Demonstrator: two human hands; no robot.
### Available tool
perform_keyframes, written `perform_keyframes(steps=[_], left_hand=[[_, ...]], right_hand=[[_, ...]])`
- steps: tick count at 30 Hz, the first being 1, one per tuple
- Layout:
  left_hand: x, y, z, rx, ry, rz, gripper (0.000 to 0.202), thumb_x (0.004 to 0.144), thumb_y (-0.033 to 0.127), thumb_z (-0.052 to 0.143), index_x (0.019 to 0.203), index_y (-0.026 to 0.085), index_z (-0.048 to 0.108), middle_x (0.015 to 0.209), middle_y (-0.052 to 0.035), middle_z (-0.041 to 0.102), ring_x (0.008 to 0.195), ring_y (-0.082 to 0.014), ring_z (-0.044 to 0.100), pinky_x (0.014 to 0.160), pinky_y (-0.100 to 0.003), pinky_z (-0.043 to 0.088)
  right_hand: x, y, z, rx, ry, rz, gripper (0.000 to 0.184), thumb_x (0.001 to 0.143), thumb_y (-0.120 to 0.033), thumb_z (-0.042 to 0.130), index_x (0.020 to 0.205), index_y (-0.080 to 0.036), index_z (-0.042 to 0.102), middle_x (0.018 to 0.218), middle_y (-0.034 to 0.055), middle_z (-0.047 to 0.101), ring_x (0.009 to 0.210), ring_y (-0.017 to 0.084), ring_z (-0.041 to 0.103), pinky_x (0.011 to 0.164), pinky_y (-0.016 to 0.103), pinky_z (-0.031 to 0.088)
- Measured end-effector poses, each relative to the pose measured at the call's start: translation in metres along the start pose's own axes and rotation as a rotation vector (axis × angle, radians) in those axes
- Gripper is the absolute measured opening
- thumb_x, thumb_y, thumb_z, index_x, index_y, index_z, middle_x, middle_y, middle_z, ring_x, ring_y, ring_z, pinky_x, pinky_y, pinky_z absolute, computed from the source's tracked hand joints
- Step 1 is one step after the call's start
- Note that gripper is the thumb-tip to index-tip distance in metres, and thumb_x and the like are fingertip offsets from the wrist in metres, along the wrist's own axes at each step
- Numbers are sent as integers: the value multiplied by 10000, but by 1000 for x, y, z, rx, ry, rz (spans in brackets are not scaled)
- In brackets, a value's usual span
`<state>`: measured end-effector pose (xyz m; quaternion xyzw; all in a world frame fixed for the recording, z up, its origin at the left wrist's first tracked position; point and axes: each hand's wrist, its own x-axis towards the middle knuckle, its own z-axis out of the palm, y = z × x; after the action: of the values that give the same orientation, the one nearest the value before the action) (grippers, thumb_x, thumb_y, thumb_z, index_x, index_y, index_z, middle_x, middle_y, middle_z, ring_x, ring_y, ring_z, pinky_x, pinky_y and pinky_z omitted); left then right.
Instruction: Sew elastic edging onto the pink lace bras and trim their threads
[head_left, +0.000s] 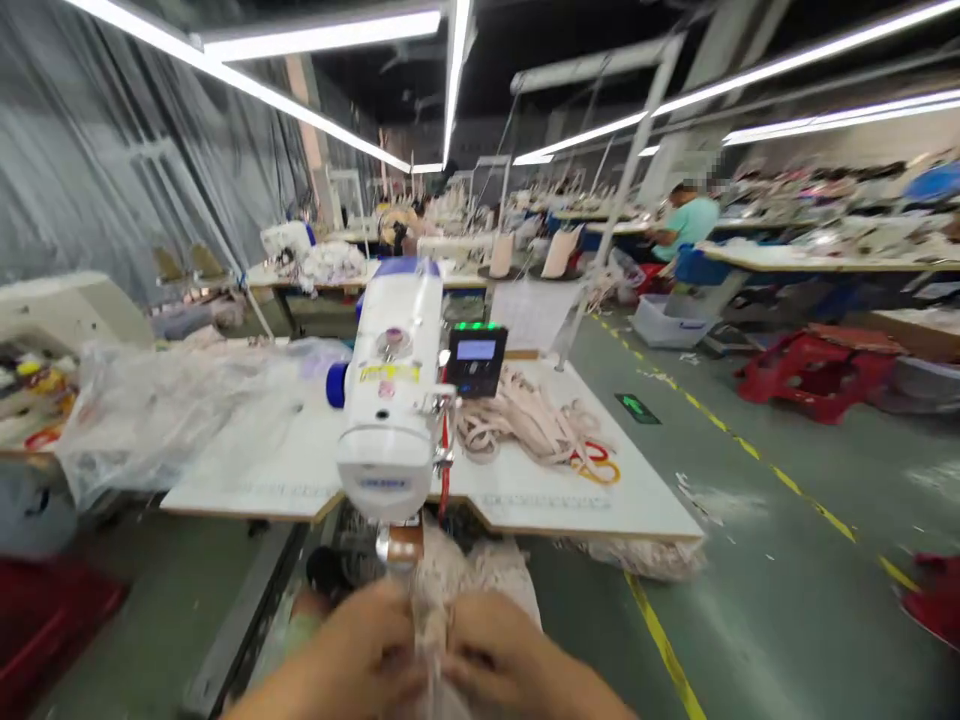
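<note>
Close in front of me, my left hand and my right hand are side by side with fingers curled in. Both grip a strip of pale pink lace fabric, which runs between them towards the sewing machine. The fingertips are blurred. Above the hands stands the white sewing machine, its needle area partly hidden behind the head. Beside it a small control panel shows a lit screen. More of the lace hangs just right of the strip, below the table edge.
On the white table lie a heap of beige straps and orange-handled scissors. Clear plastic bags cover the left side. A person sits further back. Red stools stand right of the yellow floor line.
</note>
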<state>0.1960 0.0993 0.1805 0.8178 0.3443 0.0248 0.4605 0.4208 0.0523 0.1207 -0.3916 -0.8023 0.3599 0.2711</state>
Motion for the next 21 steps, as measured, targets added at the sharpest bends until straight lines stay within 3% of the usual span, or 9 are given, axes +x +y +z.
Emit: perform_keyframes(steps=[2,4,6,8,10,13,17,21], left_hand=[[1,-17,-10,44,62,118,259,819,247,660,625,176,504,1075,-64,625,1054,-251,568,932,-370,438],[5,-33,-18,85,156,172,305,850,255,589,604,178,424,922,-50,621,896,-194,575,820,-317,429],[12,-47,-24,83,250,51,345,879,323,549,608,191,381,668,11,514,650,-133,489,625,-263,362],[21,-56,-30,57,332,-123,381,864,407,570,615,201,369,554,60,366,532,-103,361,524,-248,247],[30,-63,-36,37,393,-194,392,829,446,608,613,197,397,543,67,356,523,-97,346,507,-241,213],[41,-66,-43,30,421,-162,323,828,420,606,633,179,514,563,41,469,563,-116,444,533,-235,282],[50,-69,-50,27,465,-103,222,831,385,604,756,178,624,653,5,609,680,-168,558,637,-255,399],[56,-75,-53,78,496,-99,196,824,366,608,739,190,614,624,4,598,675,-180,553,645,-274,418]], right_hand=[[10,7,2,15,44,-14,331,967,-435,517,742,-212,614,697,33,656,681,168,604,657,301,424],[22,13,1,22,89,9,338,955,-431,541,721,-199,615,650,12,629,609,139,557,600,271,361],[35,18,-3,42,143,98,318,930,-422,585,713,-193,626,652,5,626,608,133,548,585,256,333],[47,22,-8,72,188,216,274,894,-399,636,718,-189,641,688,8,651,642,142,570,593,248,337],[58,26,-14,110,197,311,247,858,-389,679,720,-187,647,711,3,672,657,148,584,593,243,342],[68,33,-21,161,166,362,255,850,-405,690,721,-188,654,730,-5,686,681,162,603,610,248,367],[76,43,-29,201,171,361,239,844,-439,694,816,-203,707,795,20,707,815,226,650,744,304,459],[80,53,-32,210,174,322,260,830,-475,707,856,-216,723,840,28,730,851,249,664,796,344,498]])
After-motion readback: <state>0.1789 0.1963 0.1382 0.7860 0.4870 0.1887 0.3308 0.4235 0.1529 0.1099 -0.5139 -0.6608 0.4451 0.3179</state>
